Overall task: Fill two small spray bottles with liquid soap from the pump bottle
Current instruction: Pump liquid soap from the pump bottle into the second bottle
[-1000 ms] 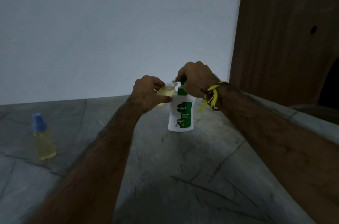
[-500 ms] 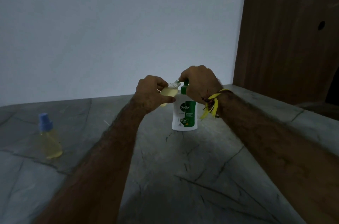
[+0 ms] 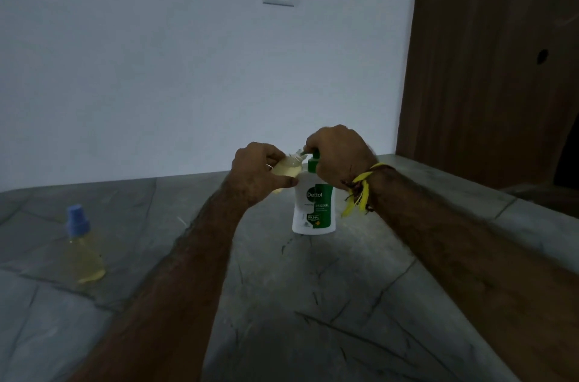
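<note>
— Both hands? Left hand (image 3: pixel 260 171) grips the uncapped spray bottle (image 3: pixel 286 169), tilted, neck at the spout; right hand (image 3: pixel 340 156) curls over the Dettol pump bottle (image 3: pixel 314 209) head on the stone counter (image 3: pixel 313 303).

— Anything changed?

— Barely: same grips as a second ago, only the view shifted. Pumping looks ongoing; the blue-capped spray bottle (image 3: pixel 82 245), far left, seems filled.

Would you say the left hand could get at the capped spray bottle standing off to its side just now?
Probably not yet. The path over the stone surface to the capped spray bottle looks clear, but the left hand grips the open spray bottle tilted against the pump bottle nozzle, so it would have to set that down first.
</note>
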